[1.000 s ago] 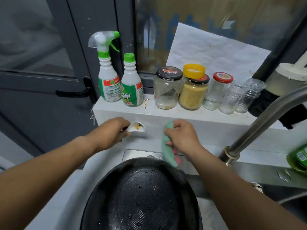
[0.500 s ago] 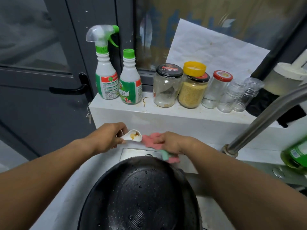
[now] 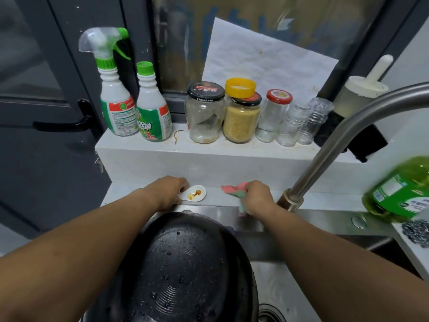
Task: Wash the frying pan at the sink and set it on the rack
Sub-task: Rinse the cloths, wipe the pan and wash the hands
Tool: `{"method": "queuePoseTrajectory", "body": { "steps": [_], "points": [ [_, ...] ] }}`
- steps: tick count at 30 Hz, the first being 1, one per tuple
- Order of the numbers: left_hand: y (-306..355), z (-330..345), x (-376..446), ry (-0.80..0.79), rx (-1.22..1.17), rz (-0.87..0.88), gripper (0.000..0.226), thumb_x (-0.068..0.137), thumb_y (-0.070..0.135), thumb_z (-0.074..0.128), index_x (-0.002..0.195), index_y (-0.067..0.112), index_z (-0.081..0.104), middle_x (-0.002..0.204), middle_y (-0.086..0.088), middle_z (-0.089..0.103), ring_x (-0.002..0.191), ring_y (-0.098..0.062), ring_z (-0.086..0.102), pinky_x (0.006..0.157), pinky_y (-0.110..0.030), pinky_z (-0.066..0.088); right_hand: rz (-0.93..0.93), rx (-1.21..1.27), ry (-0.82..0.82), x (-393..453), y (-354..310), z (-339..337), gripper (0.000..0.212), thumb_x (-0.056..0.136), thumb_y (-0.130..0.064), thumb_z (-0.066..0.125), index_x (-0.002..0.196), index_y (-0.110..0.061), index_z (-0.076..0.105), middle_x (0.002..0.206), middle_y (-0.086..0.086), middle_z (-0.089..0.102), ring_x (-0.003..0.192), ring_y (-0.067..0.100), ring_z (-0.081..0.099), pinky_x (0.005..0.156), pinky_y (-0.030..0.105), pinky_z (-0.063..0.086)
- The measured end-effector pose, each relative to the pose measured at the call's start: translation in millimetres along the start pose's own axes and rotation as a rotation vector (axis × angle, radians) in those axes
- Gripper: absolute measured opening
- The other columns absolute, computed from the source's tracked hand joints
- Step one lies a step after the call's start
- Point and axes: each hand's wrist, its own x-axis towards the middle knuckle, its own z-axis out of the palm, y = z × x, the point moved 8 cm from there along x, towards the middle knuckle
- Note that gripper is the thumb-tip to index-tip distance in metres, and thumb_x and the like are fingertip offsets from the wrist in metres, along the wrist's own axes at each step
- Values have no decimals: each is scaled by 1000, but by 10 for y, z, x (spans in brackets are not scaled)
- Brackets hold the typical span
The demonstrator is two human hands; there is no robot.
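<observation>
Pinching a pink-and-green cloth (image 3: 234,190), the right hand's fingers (image 3: 251,189) curl round it on the ledge behind the sink (image 3: 274,242), just left of the faucet (image 3: 325,156) base. The right hand (image 3: 257,198) is closed tight on the cloth, part of which hangs over the sink's rim. The left hand (image 3: 167,191) has its fingers curled at the handle end of a white spoon (image 3: 193,194), which lies on the same ledge with an orange smear in its bowl; the fingertips are hidden, so I cannot tell how firm the hold is.

The pan (image 3: 185,268) sits in the sink in front of both hands, dark, wet and beaded with drops, filling the left part of the basin.

By my reading, washing of the pan is paused or done, and the ledge behind the sink is being tidied. The next move likely calls for letting go of the spoon and cloth, then taking up the pan; no rack shows.

Room is tight. The faucet arches over the sink's right side, a green bottle (image 3: 399,189) and a steel scourer (image 3: 416,233) sit right of the faucet, and a raised shelf with bottles and jars (image 3: 241,115) stands behind the sink. The pan's rim lies close under both forearms, so lifting it toward the person looks freest.
</observation>
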Motion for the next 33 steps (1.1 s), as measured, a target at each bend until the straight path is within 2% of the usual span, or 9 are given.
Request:
{"method": "queuePoseTrajectory", "body": {
  "steps": [3, 6, 10, 12, 15, 18, 23, 27, 33],
  "points": [
    [32, -15, 8, 12, -7, -18, 32, 90, 18, 68, 121, 20, 60, 119, -6, 63, 104, -23, 58, 86, -30, 44, 30, 481, 104, -209, -119, -153, 17, 86, -3, 62, 77, -16, 70, 89, 13, 71, 74, 39, 73, 62, 47, 63],
    [13, -59, -62, 44, -2, -61, 42, 88, 21, 72, 128, 20, 60, 125, -6, 59, 114, -27, 58, 96, -32, 45, 84, 1132, -29, -602, -316, -240, 13, 92, -1, 53, 93, -4, 66, 76, 19, 72, 52, 33, 68, 47, 32, 50],
    [323, -342, -224, 249, -75, -58, 35, 89, 18, 64, 124, 18, 64, 118, -13, 64, 108, -36, 63, 91, -36, 49, 14, 1705, -265, -1122, -301, -277, 31, 87, -7, 56, 115, 0, 68, 111, 22, 71, 103, 40, 68, 76, 45, 60],
    [635, -440, -297, 291, -168, -16, 34, 88, 14, 63, 122, 17, 65, 110, -9, 69, 100, -32, 64, 86, -35, 50, 44, 1870, -352, -1427, -91, -251, 23, 84, -16, 56, 97, -6, 73, 91, 13, 67, 79, 25, 64, 66, 40, 54],
    [1118, -476, -406, 290, -304, 41, 23, 95, 20, 59, 117, 21, 65, 98, 1, 71, 82, -22, 63, 78, -30, 47, 152, 2000, -345, -1887, 495, -79, 27, 88, -18, 52, 65, -9, 64, 59, 9, 47, 52, 20, 46, 54, 30, 33],
    [1593, -462, -522, 291, -334, 110, 17, 98, 22, 56, 112, 24, 65, 95, 3, 70, 77, -19, 63, 71, -29, 44, 198, 2041, -550, -2231, 858, 243, 15, 77, -12, 72, 81, 3, 71, 72, 21, 65, 64, 30, 65, 66, 38, 45],
    [2356, -325, -736, 233, -363, 248, 14, 97, 21, 58, 107, 26, 66, 97, 3, 70, 76, -16, 61, 67, -25, 39, 593, 2008, -193, -2539, 1715, 337, 27, 72, -11, 52, 60, 7, 67, 52, 20, 55, 36, 25, 54, 48, 30, 43],
    [2873, -202, -893, 205, -400, 305, 9, 96, 19, 59, 99, 25, 66, 100, 0, 68, 82, -17, 61, 71, -22, 42, 678, 1927, -83, -2614, 2331, 152, 20, 88, -11, 56, 74, 0, 64, 53, 14, 54, 47, 25, 56, 49, 39, 52],
    [3249, -8, -1050, 259, -460, 277, 19, 97, 15, 56, 112, 18, 68, 98, 4, 66, 90, -16, 63, 84, -26, 50, 550, 1794, -20, -2237, 3097, -626, 22, 85, -18, 55, 68, -6, 64, 51, 5, 55, 37, 14, 46, 46, 24, 33]
  ]
}}
